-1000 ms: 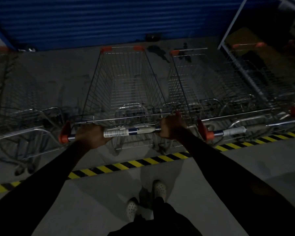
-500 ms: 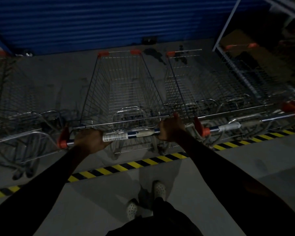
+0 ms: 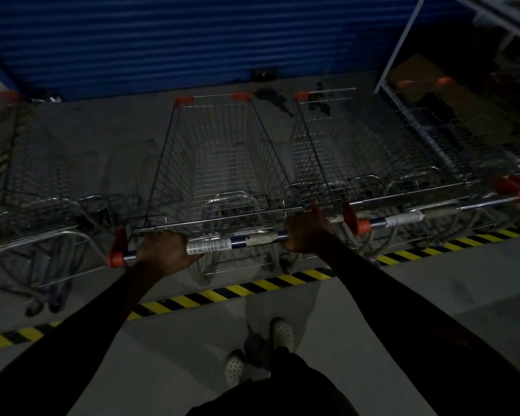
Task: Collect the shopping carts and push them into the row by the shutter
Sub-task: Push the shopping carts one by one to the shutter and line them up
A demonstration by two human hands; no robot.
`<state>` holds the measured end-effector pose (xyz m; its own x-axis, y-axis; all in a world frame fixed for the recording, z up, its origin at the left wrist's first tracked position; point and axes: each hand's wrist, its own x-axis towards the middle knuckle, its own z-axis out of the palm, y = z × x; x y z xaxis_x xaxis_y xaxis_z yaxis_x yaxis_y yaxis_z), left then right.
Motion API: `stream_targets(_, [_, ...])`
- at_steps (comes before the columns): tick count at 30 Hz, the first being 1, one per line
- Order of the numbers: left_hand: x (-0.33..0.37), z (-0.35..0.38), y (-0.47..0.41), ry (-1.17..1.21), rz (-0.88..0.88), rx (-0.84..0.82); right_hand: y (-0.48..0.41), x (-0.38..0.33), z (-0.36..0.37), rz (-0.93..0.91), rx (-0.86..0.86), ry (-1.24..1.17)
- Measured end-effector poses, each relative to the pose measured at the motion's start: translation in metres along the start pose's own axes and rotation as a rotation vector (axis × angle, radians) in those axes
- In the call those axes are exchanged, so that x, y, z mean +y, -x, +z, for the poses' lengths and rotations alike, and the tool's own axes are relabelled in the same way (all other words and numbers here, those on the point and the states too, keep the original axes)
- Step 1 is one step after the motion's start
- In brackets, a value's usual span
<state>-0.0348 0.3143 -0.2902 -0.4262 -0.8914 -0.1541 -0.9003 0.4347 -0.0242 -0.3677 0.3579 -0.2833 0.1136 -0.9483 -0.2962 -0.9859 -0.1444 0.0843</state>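
Here left hand (image 3: 162, 250), right hand (image 3: 305, 232) grip handle (image 3: 252, 240); neighbour cart (image 3: 357, 151) close right, floor (image 3: 102, 139) left.

The grey concrete floor (image 3: 403, 295) runs dim to its far edge, where the blue shutter (image 3: 192, 40) comes down. A yellow-and-black striped line (image 3: 243, 289) crosses it slantwise from left edge to right. Beyond the line, wire carts stand on their wheels: the middle cart (image 3: 222, 151), a right cart (image 3: 357, 145) just beside it, and a left cart (image 3: 33, 181) set apart. A dark stain (image 3: 270, 97) marks the far edge — two white shoes (image 3: 282, 333) stand on the near side.
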Motion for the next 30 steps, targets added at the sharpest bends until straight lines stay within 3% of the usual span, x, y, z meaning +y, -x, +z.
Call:
stream_targets(7, [-0.003, 0.002, 0.008, 0.048, -0.026, -0.048, 0.004, -0.002, -0.001, 0.000, -0.059, 0.027])
stream_targets(16, [0.026, -0.020, 0.033, -0.071, -0.101, -0.056, 0.023, 0.002, 0.003, -0.054, 0.034, -0.028])
stream_targets(20, [0.037, -0.025, 0.042, -0.126, -0.139, -0.084, 0.030, 0.002, 0.004, -0.013, -0.007, -0.119])
stream_targets(25, [0.046, -0.031, 0.049, -0.149, -0.163, -0.124, 0.032, 0.002, 0.015, -0.097, 0.064, -0.014])
stream_targets(30, [0.046, -0.031, 0.049, -0.142, -0.210, -0.145, 0.031, 0.000, 0.008, -0.071, -0.011, -0.001])
